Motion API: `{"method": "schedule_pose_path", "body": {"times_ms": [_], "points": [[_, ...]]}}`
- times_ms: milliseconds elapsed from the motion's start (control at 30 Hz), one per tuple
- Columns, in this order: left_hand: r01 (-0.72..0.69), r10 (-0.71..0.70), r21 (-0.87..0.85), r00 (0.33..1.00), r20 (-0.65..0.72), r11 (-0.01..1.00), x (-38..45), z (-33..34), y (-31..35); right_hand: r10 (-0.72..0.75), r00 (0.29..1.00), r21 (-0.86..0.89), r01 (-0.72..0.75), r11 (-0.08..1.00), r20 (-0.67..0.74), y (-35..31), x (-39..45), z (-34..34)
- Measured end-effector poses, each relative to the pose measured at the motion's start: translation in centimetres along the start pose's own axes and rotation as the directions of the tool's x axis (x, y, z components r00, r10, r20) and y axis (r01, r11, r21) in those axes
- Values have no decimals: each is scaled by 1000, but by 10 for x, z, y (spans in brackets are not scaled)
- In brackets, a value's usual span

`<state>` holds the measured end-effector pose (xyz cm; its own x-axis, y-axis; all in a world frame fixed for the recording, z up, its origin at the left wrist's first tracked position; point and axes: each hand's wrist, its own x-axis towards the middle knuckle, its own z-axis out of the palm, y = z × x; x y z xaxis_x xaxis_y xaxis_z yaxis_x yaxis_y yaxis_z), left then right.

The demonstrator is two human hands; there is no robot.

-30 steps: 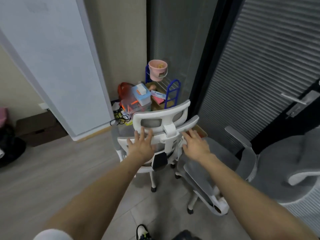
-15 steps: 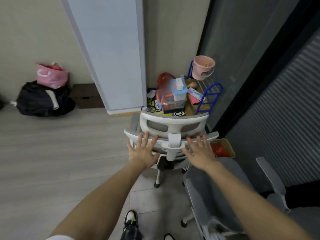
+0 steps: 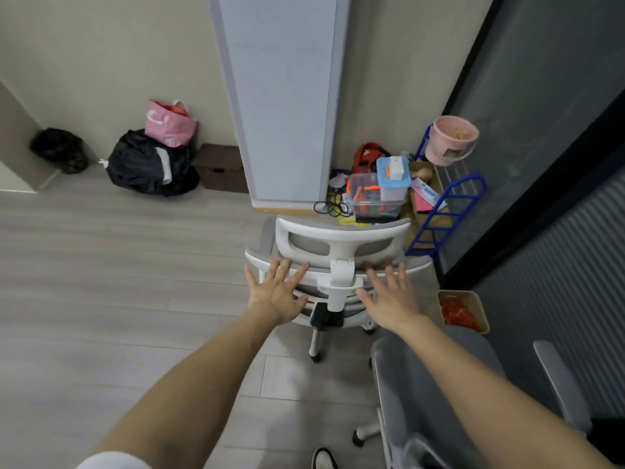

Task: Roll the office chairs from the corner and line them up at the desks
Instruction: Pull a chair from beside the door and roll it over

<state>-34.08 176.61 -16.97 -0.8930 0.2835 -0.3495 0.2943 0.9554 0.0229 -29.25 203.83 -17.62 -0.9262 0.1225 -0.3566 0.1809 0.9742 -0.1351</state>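
1. A white office chair (image 3: 341, 265) with grey mesh is seen from behind, standing on the pale floor (image 3: 118, 282) in the corner of the room; it serves as the landmark below.
2. The left hand (image 3: 275, 294) is laid against the left part of the chair's backrest top, its fingers straight and spread, nothing clasped.
3. The right hand (image 3: 394, 299) is laid likewise on the right part of the backrest top, fingers splayed and flat; the fingertips are blurred, so contact with the frame is probable rather than certain.
4. A second grey chair (image 3: 439, 401) is found just to the right of and nearer than the white chair, under the right forearm.
5. Behind the white chair, a clear plastic box (image 3: 372, 198) of small items and a blue rack (image 3: 446, 211) are set against the wall.
6. A pink bucket (image 3: 451, 138) is placed on the rack, above and to the right of the chair.
7. Far to the chair's left, a black bag (image 3: 148, 164) topped by a pink bag (image 3: 169, 125) is leant on the wall.
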Motion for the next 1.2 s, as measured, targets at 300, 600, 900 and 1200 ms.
{"method": "schedule_pose_path", "body": {"times_ms": [300, 600, 900, 1200], "points": [[215, -216, -88, 976, -4, 973, -61, 26, -109, -198, 975, -36, 203, 979, 103, -123, 9, 7], [494, -496, -188, 867, 36, 849, -180, 68, -255, -479, 859, -89, 499, 862, 181, -315, 1, 45], [744, -762, -337, 639, 106, 577, -345, 131, -369, -707, 626, -152, 774, 614, 328, -524, -63, 96], [881, -901, -414, 352, 252, 229, -525, 190, -450, -830, 316, -154, 949, 276, 459, -728, -178, 171]]}}
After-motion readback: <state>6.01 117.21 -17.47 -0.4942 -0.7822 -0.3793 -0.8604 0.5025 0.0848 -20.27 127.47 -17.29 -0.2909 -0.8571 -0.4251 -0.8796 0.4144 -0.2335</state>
